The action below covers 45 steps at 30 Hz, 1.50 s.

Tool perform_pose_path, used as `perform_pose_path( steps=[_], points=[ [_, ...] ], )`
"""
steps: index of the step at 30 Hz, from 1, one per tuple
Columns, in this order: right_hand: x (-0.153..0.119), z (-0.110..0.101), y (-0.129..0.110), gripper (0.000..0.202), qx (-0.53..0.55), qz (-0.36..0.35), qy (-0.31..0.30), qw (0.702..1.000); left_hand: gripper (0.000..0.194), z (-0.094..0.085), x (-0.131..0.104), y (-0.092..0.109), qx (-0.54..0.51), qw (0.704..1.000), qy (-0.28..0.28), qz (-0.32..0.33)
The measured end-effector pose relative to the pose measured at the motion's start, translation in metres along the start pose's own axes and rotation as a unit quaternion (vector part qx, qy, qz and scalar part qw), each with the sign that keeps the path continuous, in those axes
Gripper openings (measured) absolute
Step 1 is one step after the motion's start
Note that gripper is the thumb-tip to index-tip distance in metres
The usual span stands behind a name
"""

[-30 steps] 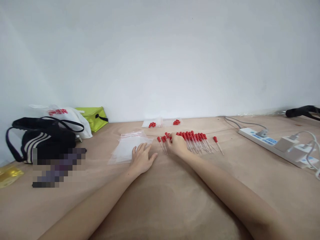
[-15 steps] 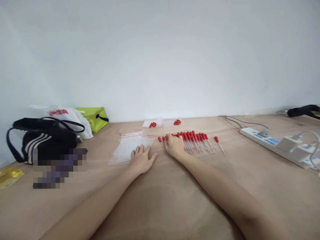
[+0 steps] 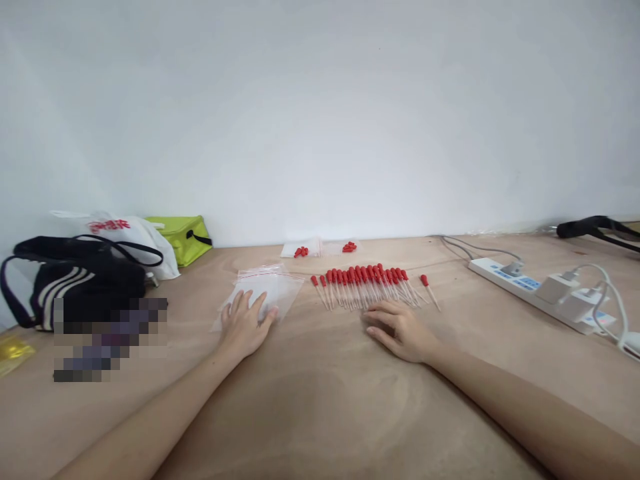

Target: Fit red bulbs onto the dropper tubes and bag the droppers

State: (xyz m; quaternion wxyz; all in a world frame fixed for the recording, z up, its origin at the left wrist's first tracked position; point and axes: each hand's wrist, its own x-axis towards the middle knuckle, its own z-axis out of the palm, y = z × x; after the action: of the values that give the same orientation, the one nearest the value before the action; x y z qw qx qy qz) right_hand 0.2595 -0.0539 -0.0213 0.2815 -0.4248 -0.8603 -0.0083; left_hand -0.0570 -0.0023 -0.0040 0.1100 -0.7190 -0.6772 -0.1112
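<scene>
My left hand [image 3: 246,325] lies with fingers spread on a small stack of clear zip-lock bags [image 3: 281,285]. Right of the bags is a row of droppers [image 3: 361,275] with red rubber bulbs pointing away from me and thin clear tubes pointing toward me. One separate dropper [image 3: 425,281] lies a little to the right of the row. My right hand [image 3: 400,332] rests just in front of the tube ends, its fingers apart and holding nothing I can see.
Behind the row, near the wall, lie flat bags with small red bulbs [image 3: 301,252] [image 3: 349,247]. On the right stands a white power strip [image 3: 530,293] with chargers and cables. At left are a black bag [image 3: 95,287], a white plastic bag [image 3: 150,240] and a lime-green bag [image 3: 183,240].
My right hand has let go of the left part of the dropper row and drawn back toward me and right. My left hand has shifted left on the bags. The view has turned slightly.
</scene>
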Motion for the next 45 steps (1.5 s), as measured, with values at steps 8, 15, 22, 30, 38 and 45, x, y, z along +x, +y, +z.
perform_pose_path(
  steps=[8, 15, 22, 30, 38, 45],
  points=[
    [-0.005, -0.009, -0.001, 0.048, 0.075, -0.012, -0.092, 0.993, 0.067, -0.002, 0.007, -0.004, 0.012, 0.990, -0.120, -0.073],
    [-0.003, -0.010, -0.002, 0.046, 0.097, 0.000, -0.121, 0.988, 0.046, 0.001, 0.014, -0.009, 0.040, 0.993, -0.109, -0.023],
    [-0.004, -0.010, -0.001, 0.046, 0.091, 0.003, -0.126, 0.988, 0.042, -0.003, 0.014, -0.016, 0.014, 0.996, -0.082, 0.010],
    [-0.004, -0.009, 0.001, 0.046, 0.087, 0.011, -0.124, 0.988, 0.049, -0.018, 0.008, -0.009, -0.209, 0.958, 0.041, 0.194],
    [-0.004, -0.009, 0.000, 0.045, 0.098, 0.014, -0.108, 0.989, 0.036, -0.044, -0.023, 0.018, -0.197, 0.874, -0.135, 0.423],
    [-0.004, -0.007, 0.001, 0.041, 0.111, -0.004, -0.088, 0.990, 0.051, -0.035, -0.028, 0.032, -0.163, 0.850, -0.240, 0.440]
  ],
)
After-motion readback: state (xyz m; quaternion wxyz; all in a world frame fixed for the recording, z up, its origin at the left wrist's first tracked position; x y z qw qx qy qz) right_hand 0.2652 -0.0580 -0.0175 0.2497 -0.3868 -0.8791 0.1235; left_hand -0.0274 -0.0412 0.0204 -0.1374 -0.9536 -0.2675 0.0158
